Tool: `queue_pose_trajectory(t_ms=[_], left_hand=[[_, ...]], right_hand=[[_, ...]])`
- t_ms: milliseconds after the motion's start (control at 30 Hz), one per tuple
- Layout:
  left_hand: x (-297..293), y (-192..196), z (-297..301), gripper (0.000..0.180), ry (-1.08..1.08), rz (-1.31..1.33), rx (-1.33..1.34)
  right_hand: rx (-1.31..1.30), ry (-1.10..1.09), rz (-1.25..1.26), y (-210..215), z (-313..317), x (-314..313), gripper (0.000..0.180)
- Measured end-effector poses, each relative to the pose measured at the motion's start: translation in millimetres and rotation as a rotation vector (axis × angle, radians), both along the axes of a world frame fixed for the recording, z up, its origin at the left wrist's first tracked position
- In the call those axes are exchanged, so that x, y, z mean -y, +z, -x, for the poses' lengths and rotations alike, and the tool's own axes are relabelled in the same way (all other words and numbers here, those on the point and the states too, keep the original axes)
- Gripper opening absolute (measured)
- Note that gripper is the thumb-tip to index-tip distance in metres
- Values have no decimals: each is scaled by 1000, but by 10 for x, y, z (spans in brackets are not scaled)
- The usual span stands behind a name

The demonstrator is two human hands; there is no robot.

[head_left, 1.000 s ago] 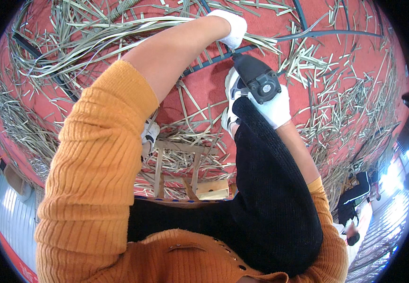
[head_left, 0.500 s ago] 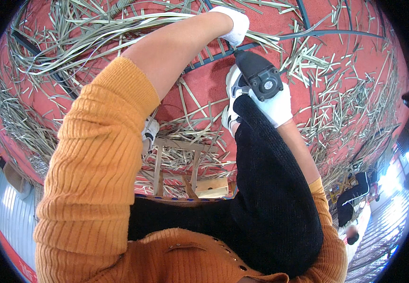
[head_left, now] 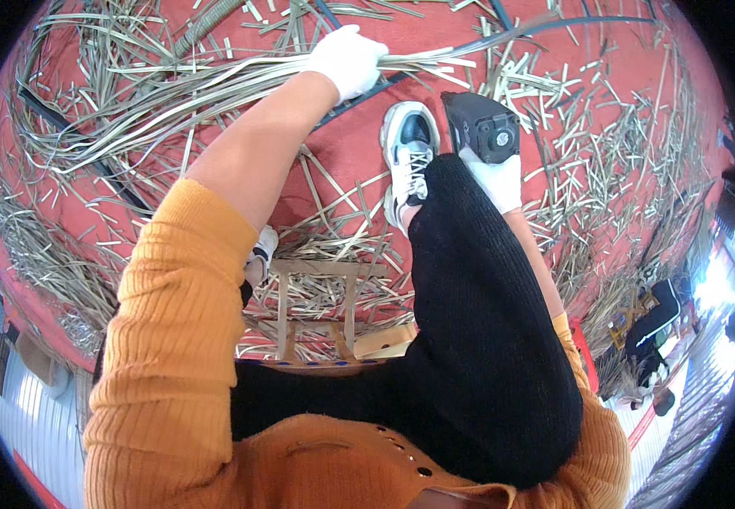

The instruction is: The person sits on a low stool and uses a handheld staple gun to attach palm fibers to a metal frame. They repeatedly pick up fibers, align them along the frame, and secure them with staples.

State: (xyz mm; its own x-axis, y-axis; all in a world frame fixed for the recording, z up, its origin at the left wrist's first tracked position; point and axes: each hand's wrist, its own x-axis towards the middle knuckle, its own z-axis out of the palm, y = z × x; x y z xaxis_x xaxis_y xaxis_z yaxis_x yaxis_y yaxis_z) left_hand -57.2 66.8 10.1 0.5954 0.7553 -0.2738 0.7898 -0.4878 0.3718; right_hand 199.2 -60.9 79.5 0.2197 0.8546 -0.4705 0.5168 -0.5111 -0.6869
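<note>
Two hands are showing, each one wearing a white glove: the left hand [head_left: 346, 64] and the right hand [head_left: 499, 182]. One power tool [head_left: 484, 127] is appearing, and two shoes, the right shoe [head_left: 410, 140] and the left shoe [head_left: 265, 244], are resting on the red floor [head_left: 435, 30]. The long strips [head_left: 431, 61] are lying too many and too mixed for counting.

The tool is looking black and bulky, with a rounded end and a small pale round mark on it. It is being held just beside the right shoe, above the right knee in the view. The right hand is gripping it from below, though its fingers are mostly hiding. The strips are looking flat, narrow and pale green to straw-coloured; the left hand is closing around a bundle of them, near a black bar [head_left: 359, 101].

Compared with one second ago, the left hand is now standing farther to the left, and the tool's tip is no longer pointing close under it. The right shoe is now showing more fully.
</note>
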Motion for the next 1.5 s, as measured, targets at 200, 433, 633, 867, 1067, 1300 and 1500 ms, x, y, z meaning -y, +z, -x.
queue_pose_trajectory(t_ms=[200, 433, 633, 867, 1067, 1300, 1500], left_hand=[[192, 150, 258, 21, -52, 98, -51], [32, 361, 409, 37, 353, 714, 352], [-64, 427, 404, 42, 705, 1100, 789], [64, 243, 412, 21, 968, 1066, 927], [81, 257, 428, 17, 873, 1048, 737], [-49, 308, 452, 27, 375, 627, 421], [-173, 324, 424, 30, -42, 357, 77]], right_hand=[[125, -204, -13, 54, -340, 176, 21], [196, -166, 183, -327, -606, 223, 24], [200, -141, 51, -369, -632, 356, 25], [204, -152, 130, -253, -463, 278, 23], [97, 162, 52, 28, -117, 223, 25], [91, 451, 21, 148, 311, 83, 31], [91, 558, -1, 134, 421, 36, 43]])
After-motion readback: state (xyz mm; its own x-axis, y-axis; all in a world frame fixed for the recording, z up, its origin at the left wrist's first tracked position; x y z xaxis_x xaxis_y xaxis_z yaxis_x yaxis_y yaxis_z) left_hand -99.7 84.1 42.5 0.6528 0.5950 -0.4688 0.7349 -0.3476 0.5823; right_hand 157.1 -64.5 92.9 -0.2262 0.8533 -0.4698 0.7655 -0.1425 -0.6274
